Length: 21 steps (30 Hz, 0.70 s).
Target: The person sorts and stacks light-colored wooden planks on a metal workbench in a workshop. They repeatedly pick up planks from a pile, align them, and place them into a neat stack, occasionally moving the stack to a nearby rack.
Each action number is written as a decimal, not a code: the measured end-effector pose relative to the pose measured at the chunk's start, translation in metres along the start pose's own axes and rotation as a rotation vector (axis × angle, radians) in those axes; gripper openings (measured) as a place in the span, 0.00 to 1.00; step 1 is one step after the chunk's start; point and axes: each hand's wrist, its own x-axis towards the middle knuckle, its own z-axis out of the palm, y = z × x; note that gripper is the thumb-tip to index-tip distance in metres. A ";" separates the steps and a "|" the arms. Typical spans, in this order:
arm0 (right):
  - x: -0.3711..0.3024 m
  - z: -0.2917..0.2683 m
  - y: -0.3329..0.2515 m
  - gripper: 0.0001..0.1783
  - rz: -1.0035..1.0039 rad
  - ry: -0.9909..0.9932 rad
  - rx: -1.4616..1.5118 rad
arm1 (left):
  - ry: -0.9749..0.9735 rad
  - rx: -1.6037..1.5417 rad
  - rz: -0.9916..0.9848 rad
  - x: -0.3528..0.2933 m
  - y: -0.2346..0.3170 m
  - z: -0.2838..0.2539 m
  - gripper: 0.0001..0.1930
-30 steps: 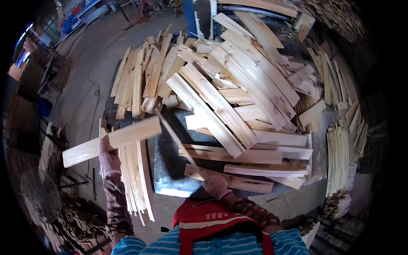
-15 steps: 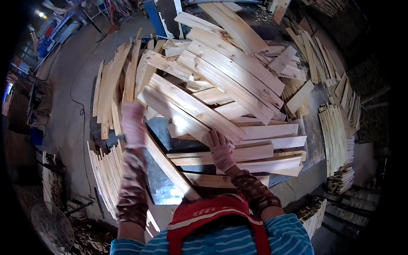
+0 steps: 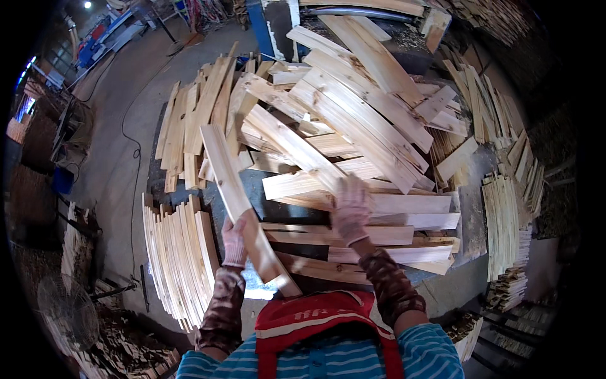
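Observation:
My left hand [image 3: 234,241], in a pale pinkish knit glove, is closed on the edge of a wooden board [image 3: 228,180]. This board slants from the upper left down toward my apron, above the metal tabletop [image 3: 255,189]. Another narrow board [image 3: 287,285] shows partly below its lower end. My right hand [image 3: 352,210], gloved alike, is at the near end of a second long board [image 3: 293,144] lying across the pile. Motion smears its fingers, so their grip is unclear. Several shorter boards [image 3: 413,221] lie stacked beside and beneath that hand.
Wide boards [image 3: 360,114] lie heaped across the far middle of the table. More planks [image 3: 189,126] fan out at the far left. Stacked strips stand near left [image 3: 180,259] and at the right [image 3: 502,221]. A cable [image 3: 129,136] trails over the floor; a round fan [image 3: 68,311] stands lower left.
My left hand has come nearer and now holds a board that lay beside the second long one, swung steeper to the left. My right hand has shifted slightly rightward. The whole view has shifted too.

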 end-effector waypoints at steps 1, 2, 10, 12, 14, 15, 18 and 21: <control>0.000 -0.004 0.019 0.38 0.024 -0.065 0.053 | 0.034 0.101 0.044 -0.007 -0.005 -0.025 0.17; 0.000 -0.010 0.033 0.38 0.052 -0.129 0.104 | 0.064 0.204 0.087 -0.015 -0.018 -0.051 0.17; -0.043 -0.020 0.090 0.23 0.365 -0.732 1.472 | 0.373 1.552 0.258 -0.104 -0.145 -0.192 0.41; -0.058 -0.017 0.090 0.20 0.130 -0.630 1.414 | 0.481 1.604 0.101 -0.102 -0.136 -0.191 0.48; -0.054 -0.043 0.070 0.19 0.154 -0.678 1.539 | 0.516 1.583 0.001 -0.098 -0.131 -0.197 0.49; -0.044 -0.070 0.052 0.19 0.421 -0.807 1.804 | 0.542 1.559 0.006 -0.093 -0.127 -0.194 0.48; -0.065 -0.037 0.056 0.20 0.589 -0.807 1.977 | 0.434 1.455 0.159 -0.067 -0.068 -0.124 0.47; -0.069 -0.063 -0.022 0.20 0.232 -0.628 1.720 | -0.085 0.589 0.258 -0.043 -0.062 -0.080 0.44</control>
